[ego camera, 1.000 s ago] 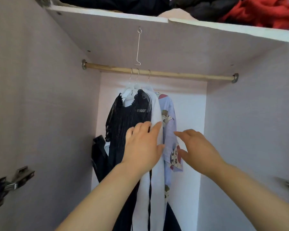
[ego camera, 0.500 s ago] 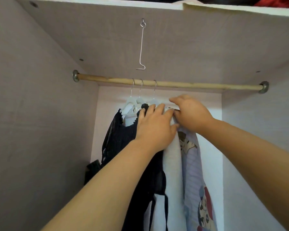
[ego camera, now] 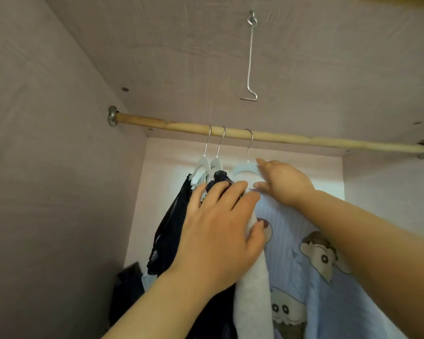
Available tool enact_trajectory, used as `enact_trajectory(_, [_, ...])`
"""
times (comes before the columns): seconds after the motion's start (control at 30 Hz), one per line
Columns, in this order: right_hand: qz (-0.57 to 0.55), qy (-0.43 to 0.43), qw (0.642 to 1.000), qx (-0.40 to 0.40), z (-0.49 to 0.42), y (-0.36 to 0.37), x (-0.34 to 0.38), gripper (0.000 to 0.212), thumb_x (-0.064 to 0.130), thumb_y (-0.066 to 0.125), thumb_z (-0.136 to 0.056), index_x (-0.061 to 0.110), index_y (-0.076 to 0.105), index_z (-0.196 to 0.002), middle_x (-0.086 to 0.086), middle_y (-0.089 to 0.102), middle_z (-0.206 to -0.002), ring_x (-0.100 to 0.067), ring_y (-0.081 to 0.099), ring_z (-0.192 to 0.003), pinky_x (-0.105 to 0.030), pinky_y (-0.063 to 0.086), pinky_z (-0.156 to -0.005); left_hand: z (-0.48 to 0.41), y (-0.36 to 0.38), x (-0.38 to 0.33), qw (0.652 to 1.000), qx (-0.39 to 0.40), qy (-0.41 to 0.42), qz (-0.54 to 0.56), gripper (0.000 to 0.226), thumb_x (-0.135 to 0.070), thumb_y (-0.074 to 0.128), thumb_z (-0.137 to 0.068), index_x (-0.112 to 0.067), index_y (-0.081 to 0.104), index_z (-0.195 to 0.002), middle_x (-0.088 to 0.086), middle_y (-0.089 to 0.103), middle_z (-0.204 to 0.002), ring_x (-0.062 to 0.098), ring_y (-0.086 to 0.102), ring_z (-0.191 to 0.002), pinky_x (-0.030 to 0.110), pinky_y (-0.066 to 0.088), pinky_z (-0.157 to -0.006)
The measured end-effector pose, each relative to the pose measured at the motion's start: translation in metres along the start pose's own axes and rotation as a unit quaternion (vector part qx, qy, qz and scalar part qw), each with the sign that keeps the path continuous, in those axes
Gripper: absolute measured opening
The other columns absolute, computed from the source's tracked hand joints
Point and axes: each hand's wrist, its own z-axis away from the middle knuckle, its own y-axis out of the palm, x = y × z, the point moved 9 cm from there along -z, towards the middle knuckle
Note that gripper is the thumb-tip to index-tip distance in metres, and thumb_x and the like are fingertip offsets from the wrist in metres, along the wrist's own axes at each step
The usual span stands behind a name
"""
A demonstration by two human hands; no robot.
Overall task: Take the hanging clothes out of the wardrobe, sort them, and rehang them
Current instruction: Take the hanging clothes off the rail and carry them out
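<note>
A wooden rod [ego camera: 291, 140] carries three pale hangers. The two left hangers [ego camera: 207, 165] bear a black sheer garment [ego camera: 171, 228] and a white garment [ego camera: 252, 294]. The third hanger [ego camera: 241, 170] bears a light blue cartoon-print shirt [ego camera: 311, 277]. My left hand [ego camera: 218, 233] lies flat over the black and white garments, its fingers straight and its thumb against the white cloth. My right hand [ego camera: 284, 185] pinches the third hanger's shoulder between forefinger and thumb at the shirt's collar.
A bent wire hook [ego camera: 250, 59] dangles from the underside of the shelf, in front of the rod. The wardrobe's left wall [ego camera: 47, 179] is close. Dark cloth [ego camera: 129, 285] sits low at the back left. The rod's right half is bare.
Both hands rose from mid-garment to the hangers. The blue shirt's hanger has slid right, apart from the other two. The view moved closer and tilted up.
</note>
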Motion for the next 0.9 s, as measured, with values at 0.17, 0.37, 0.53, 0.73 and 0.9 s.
enact_trajectory(0.17, [0.026,0.001,0.999,-0.025,-0.019,0.014,0.002,0.063,0.019,0.050,-0.094,0.020,0.018,-0.148,-0.009,0.047,-0.130,-0.029,0.050,-0.113,-0.040,0.048,-0.084,0.003,0.004,0.002,1.000,-0.011,0.010,0.007,0.037,-0.037,0.043,-0.080,-0.024,0.063,-0.109,-0.009,0.060,-0.118,0.013,0.049,-0.111,0.038,0.028,-0.105])
enact_trajectory(0.37, [0.057,-0.009,0.996,-0.067,-0.026,0.014,-0.015,0.060,0.002,0.048,-0.088,0.017,0.029,-0.143,-0.009,0.055,-0.105,-0.028,0.058,-0.092,-0.037,0.050,-0.072,0.003,0.008,0.002,1.000,-0.008,0.011,0.007,0.037,-0.038,0.045,-0.080,-0.024,0.062,-0.110,-0.008,0.059,-0.120,0.014,0.051,-0.113,0.040,0.028,-0.104])
enact_trajectory(0.53, [0.045,0.003,0.990,-0.131,-0.014,-0.024,-0.049,0.040,0.006,0.050,-0.088,0.017,0.050,-0.127,-0.009,0.054,-0.092,-0.034,0.056,-0.087,-0.033,0.043,-0.067,0.005,0.009,0.002,1.000,-0.006,0.008,0.012,0.038,-0.039,0.044,-0.082,-0.022,0.062,-0.111,-0.006,0.060,-0.121,0.016,0.052,-0.113,0.043,0.030,-0.104])
enact_trajectory(0.73, [0.052,-0.008,0.987,-0.150,0.058,-0.064,-0.066,0.035,0.012,0.052,-0.089,0.016,0.055,-0.124,-0.014,0.060,-0.097,-0.035,0.056,-0.091,-0.036,0.042,-0.069,0.004,0.017,-0.004,1.000,0.009,-0.012,0.009,0.042,-0.039,0.040,-0.083,-0.020,0.063,-0.112,-0.002,0.060,-0.123,0.020,0.053,-0.113,0.047,0.033,-0.102])
enact_trajectory(0.9, [0.061,0.029,0.988,-0.139,0.150,-0.097,-0.082,0.039,0.009,0.060,-0.087,0.011,0.057,-0.125,-0.017,0.064,-0.095,-0.037,0.057,-0.090,-0.038,0.042,-0.070,-0.001,0.023,-0.028,0.999,0.003,-0.042,0.021,0.044,-0.029,0.037,-0.084,-0.015,0.064,-0.114,0.007,0.059,-0.123,0.030,0.051,-0.117,0.053,0.032,-0.103])
